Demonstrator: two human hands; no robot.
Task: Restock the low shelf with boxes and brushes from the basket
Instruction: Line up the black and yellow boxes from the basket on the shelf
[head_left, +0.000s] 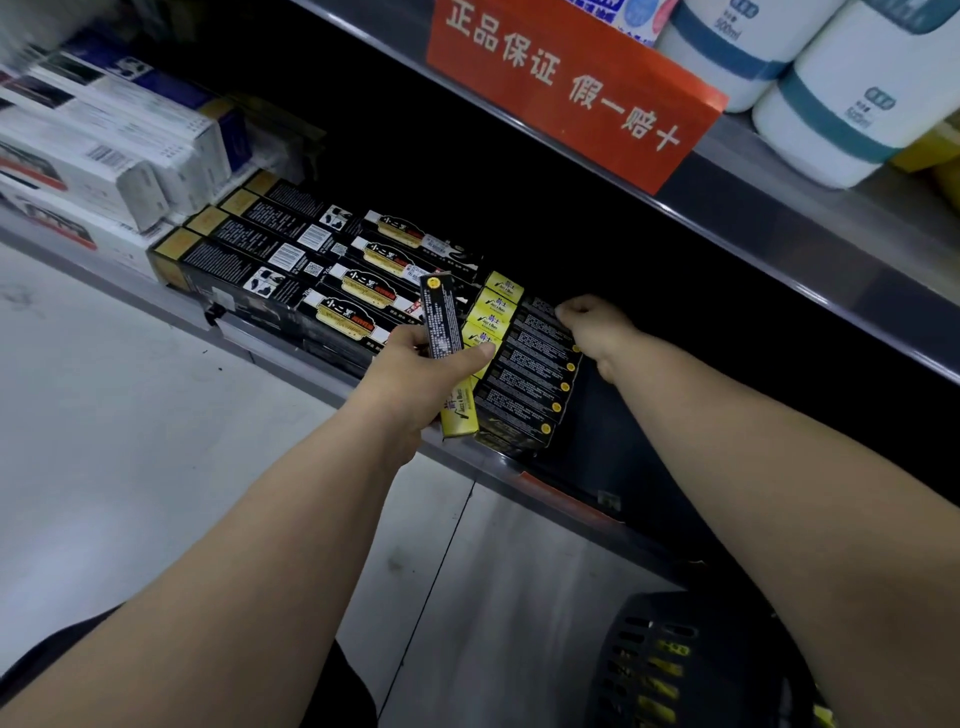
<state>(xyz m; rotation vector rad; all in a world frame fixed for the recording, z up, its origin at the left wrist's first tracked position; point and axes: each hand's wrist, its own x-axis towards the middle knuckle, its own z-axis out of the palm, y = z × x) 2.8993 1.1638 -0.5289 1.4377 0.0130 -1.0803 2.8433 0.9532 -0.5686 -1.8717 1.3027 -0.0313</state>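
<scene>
Basket (670, 670) at lower right; centre, left hand (421, 379) clamps fingers round a black-yellow box (441, 322); right hand (597, 327) curls against shelved boxes (530, 384), grip unclear.

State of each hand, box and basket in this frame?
left hand: grips the held box
held box: near upright, in the air
shelved row: flat, side by side
right hand: fingers curled at far end of shelved row, grip unclear
basket: holds yellow packs
</scene>
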